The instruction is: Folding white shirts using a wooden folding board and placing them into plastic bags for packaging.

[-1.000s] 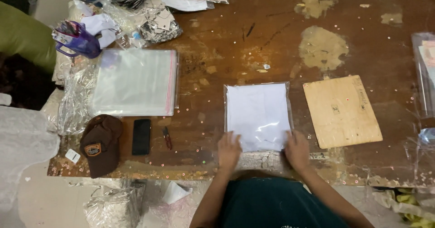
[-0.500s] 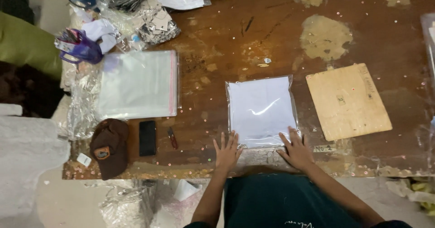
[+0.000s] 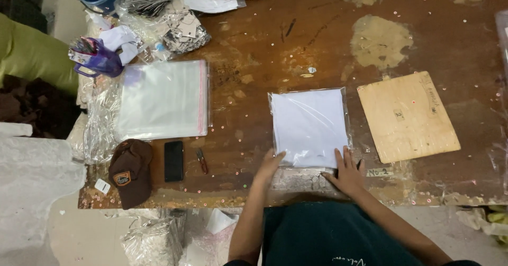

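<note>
Bagged white cloth (image 3: 309, 126) lay flat on table (image 3: 296, 38), just beyond both hands. Left hand (image 3: 270, 164) and right hand (image 3: 346, 172), fingers spread, pressed its near edge, gripping nothing; both equally near.

I see a white folded cloth in its clear plastic bag (image 3: 309, 127) at my fingertips, a tan plywood board (image 3: 406, 116) right of my right hand (image 3: 346, 172), a brown cap (image 3: 130, 171) far left of my left hand (image 3: 269, 165)
</note>
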